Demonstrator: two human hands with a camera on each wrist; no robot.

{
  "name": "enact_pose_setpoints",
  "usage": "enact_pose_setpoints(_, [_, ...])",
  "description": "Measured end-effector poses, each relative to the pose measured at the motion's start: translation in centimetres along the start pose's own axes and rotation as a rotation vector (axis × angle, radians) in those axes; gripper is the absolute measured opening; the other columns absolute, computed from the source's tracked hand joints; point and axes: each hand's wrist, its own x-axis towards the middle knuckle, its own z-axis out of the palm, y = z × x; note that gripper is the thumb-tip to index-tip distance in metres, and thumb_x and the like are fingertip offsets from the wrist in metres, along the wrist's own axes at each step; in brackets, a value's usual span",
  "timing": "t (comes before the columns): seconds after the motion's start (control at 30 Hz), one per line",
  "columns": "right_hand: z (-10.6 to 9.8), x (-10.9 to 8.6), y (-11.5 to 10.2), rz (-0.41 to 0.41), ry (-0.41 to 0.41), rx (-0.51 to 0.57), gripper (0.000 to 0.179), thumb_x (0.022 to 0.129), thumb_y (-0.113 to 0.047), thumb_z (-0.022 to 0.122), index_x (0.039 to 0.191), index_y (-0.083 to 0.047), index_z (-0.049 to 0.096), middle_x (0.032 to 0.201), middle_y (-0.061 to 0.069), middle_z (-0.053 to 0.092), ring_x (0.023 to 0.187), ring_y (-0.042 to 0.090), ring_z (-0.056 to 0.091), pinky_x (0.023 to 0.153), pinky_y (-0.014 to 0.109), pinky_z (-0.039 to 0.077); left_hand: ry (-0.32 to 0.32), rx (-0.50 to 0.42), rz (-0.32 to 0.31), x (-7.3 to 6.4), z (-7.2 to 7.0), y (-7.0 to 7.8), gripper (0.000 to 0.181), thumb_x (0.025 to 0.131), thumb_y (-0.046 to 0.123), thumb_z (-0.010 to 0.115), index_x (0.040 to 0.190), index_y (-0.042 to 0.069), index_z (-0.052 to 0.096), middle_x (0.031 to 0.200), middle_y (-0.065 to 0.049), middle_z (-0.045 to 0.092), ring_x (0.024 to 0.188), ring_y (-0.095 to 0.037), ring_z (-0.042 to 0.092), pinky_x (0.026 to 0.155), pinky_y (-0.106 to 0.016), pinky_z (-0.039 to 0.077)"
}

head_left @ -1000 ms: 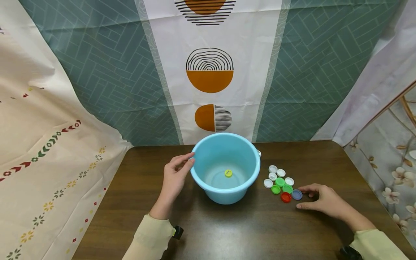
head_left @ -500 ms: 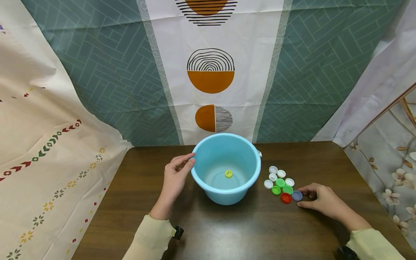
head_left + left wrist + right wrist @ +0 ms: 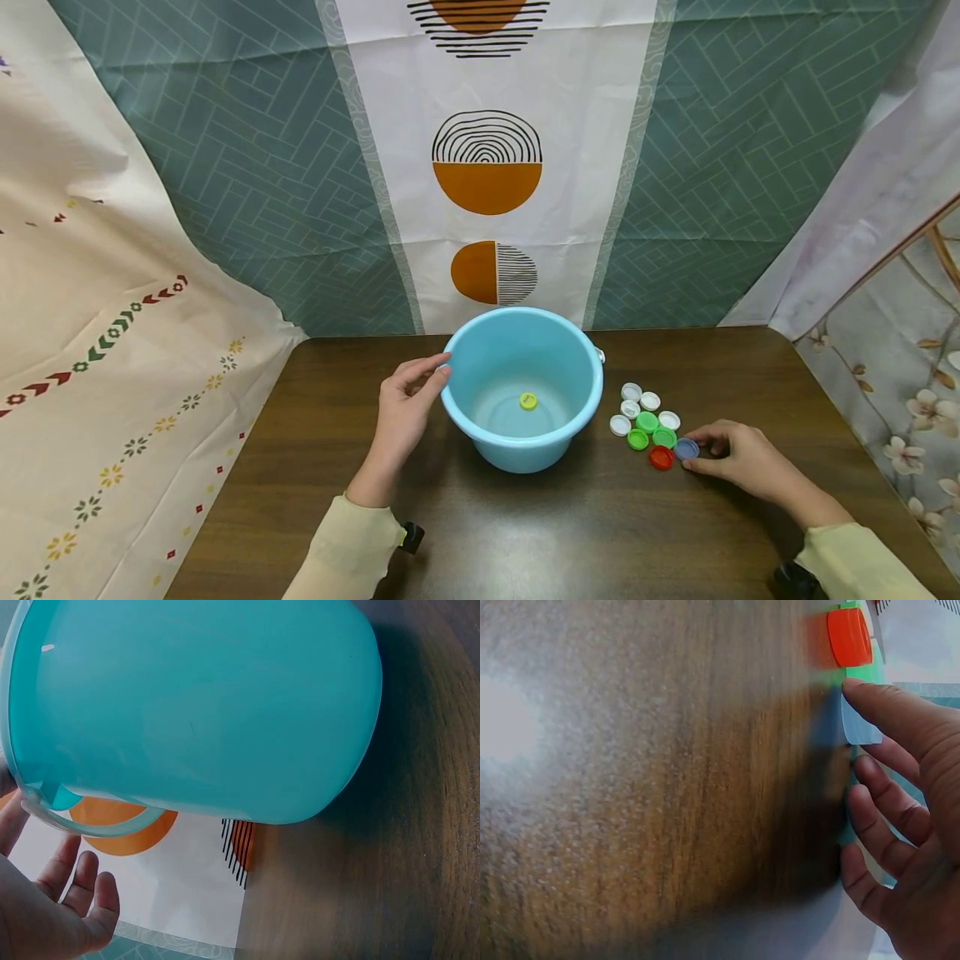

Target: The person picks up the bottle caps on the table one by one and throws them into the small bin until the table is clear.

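A light-blue bucket (image 3: 521, 442) stands upright on the table, with a yellow bottle cap (image 3: 528, 402) lying on its bottom. My left hand (image 3: 405, 406) holds the bucket's left rim between thumb and fingertips; in the left wrist view the other fingers of the left hand (image 3: 64, 900) hang beside the handle (image 3: 112, 829). At the near right edge of a cluster of caps, my right hand (image 3: 738, 458) pinches a blue bottle cap (image 3: 686, 449) between thumb and index finger. The right wrist view shows the thumb against the blue cap (image 3: 860, 724) and the remaining fingers loosely bent.
Beside the blue cap lie a red cap (image 3: 661, 457), several green caps (image 3: 647, 422) and several white caps (image 3: 620, 425), right of the bucket. The dark wooden table (image 3: 570, 533) ends at a patterned cloth (image 3: 345, 208) behind. A floral cloth (image 3: 900, 417) borders its right side.
My right hand has shifted slightly left, and its thumb has closed in on the blue bottle cap. The left hand stays on the bucket's rim.
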Motion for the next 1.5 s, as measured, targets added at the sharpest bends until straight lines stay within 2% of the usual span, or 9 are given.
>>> enact_pose_setpoints(0.43, [-1.3,0.4,0.0,0.017,0.058,0.023,0.046,0.078,-0.045,0.081,0.107,-0.010,0.073,0.094,-0.002,0.068,0.081,0.015,0.058,0.065,0.024,0.049,-0.009,-0.003,-0.015,0.0,-0.1,0.0,0.027,0.093,0.012,0.069,0.117,0.000,0.071,0.115,-0.017,0.062,0.095,-0.027,0.058,0.074,-0.028,0.052])
enact_pose_setpoints(0.77, [-2.9,1.4,-1.4,-0.036,0.160,0.051,0.037,0.081,-0.035,0.081,0.105,-0.008,0.072,0.082,0.000,0.064,0.072,0.011,0.058,0.060,0.024,0.050,-0.006,0.001,-0.011,-0.1,-0.1,0.1,0.027,0.092,0.012,0.069,0.116,0.000,0.071,0.115,-0.019,0.062,0.093,-0.028,0.059,0.073,-0.028,0.052])
enact_pose_setpoints(1.1, [-4.5,3.5,-4.3,-0.083,0.268,0.045,0.034,0.080,-0.035,0.082,0.102,-0.011,0.073,0.078,0.000,0.063,0.070,0.013,0.055,0.056,0.024,0.046,-0.007,0.000,-0.003,-0.1,-0.1,0.2,0.026,0.093,0.011,0.068,0.116,-0.001,0.071,0.113,-0.019,0.062,0.096,-0.034,0.058,0.071,-0.027,0.052])
enact_pose_setpoints(1.5, [-5.9,6.4,-8.4,-0.114,0.292,0.059,0.041,0.081,-0.046,0.078,0.106,-0.013,0.073,0.085,0.000,0.068,0.076,0.019,0.057,0.058,0.025,0.048,-0.006,0.011,0.001,0.0,-0.1,0.2,0.026,0.093,0.012,0.068,0.116,0.000,0.071,0.113,-0.018,0.063,0.097,-0.035,0.057,0.069,-0.028,0.050])
